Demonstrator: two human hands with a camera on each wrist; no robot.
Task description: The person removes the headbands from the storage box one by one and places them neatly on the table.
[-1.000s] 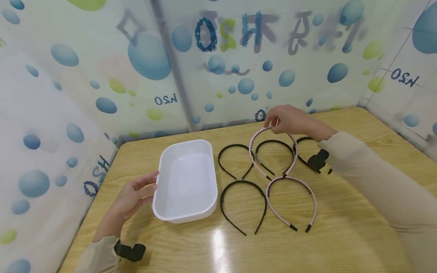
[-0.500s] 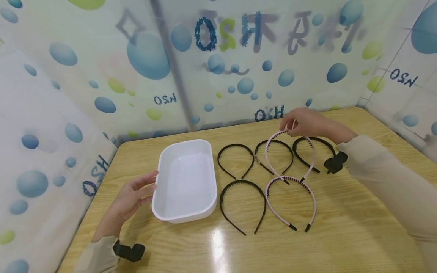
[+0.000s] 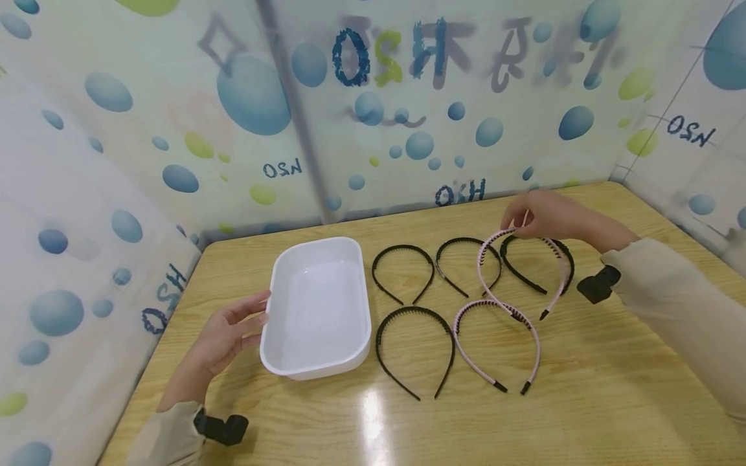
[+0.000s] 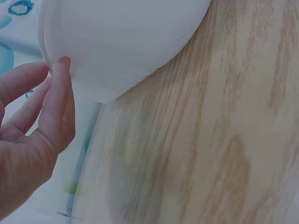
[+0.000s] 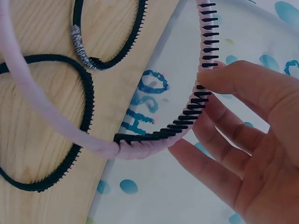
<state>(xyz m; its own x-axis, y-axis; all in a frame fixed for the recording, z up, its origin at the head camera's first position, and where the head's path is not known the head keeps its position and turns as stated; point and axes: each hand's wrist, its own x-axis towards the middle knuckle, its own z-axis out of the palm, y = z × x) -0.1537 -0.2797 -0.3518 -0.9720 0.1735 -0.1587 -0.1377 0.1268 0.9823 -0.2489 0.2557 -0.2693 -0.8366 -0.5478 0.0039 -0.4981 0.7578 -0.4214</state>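
Observation:
My right hand (image 3: pixel 550 215) pinches a pink headband (image 5: pixel 51 112) by its top curve, thumb on the toothed inner side. Its ends hang down, overlapping a black headband (image 3: pixel 524 277) and another pink headband (image 3: pixel 535 343) in the head view. The left hand (image 3: pixel 224 336) touches the left side of a white rectangular tray (image 3: pixel 320 310) with extended fingers. In the left wrist view, the fingertips (image 4: pixel 64 63) lie against the tray's outer wall just at the rim.
More black headbands lie on the wooden table: one at the back left (image 3: pixel 402 246), one with a silvery sparkly section (image 3: pixel 466 239), and one in front (image 3: pixel 414 309). A patterned curtain (image 3: pixel 396 155) rises behind the table's far edge.
My right hand has moved to the right and slightly down with the pink headband, from above the sparkly black one to the rightmost black one. The left hand and tray stay put.

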